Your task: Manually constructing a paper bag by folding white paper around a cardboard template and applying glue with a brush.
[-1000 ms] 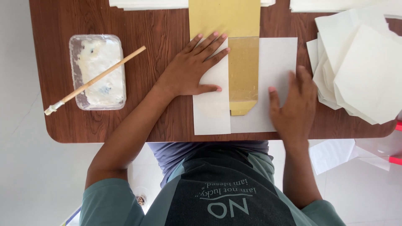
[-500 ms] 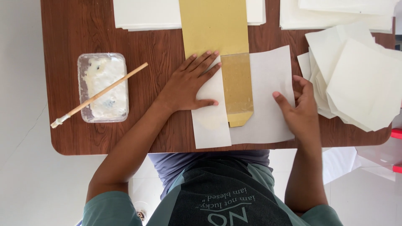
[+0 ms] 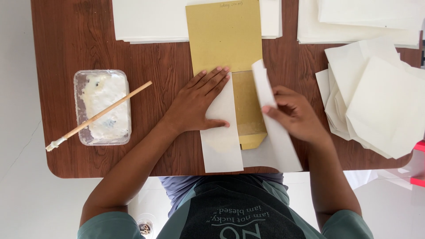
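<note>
Two flaps of one white paper sheet (image 3: 221,150) mark the progress at this moment: the flap at 9 o'clock of the gold card template (image 3: 223,37) lies folded over and flat, while the flap at 3 o'clock stands partly raised and is not yet down. The left hand (image 3: 195,104) rests open, palm down and fingers spread, pressing the folded flap against the brown wooden table (image 3: 155,66); it grips nothing. The right hand (image 3: 294,113) is loosely curled, thumb and fingers pinching the edge of the raised flap and tilting it toward the template's narrow tongue (image 3: 248,110), which shows between the two flaps near the table's centre.

Judging by how things lie, about half of the side folding is done. The right flap has to be brought flat, and the bottom edge at 6 o'clock, hanging just past the table's rim, looks unfolded.

At 9 o'clock of the left hand, well apart, sits a clear plastic tub of white paste (image 3: 102,107) with a wooden-handled brush (image 3: 99,116) lying across it; no paste can be made out on the sheet. At 3 o'clock a loose pile of white folded pieces (image 3: 376,102) lies near the right hand. Stacks of flat white sheets (image 3: 150,20) sit at 12 o'clock.
</note>
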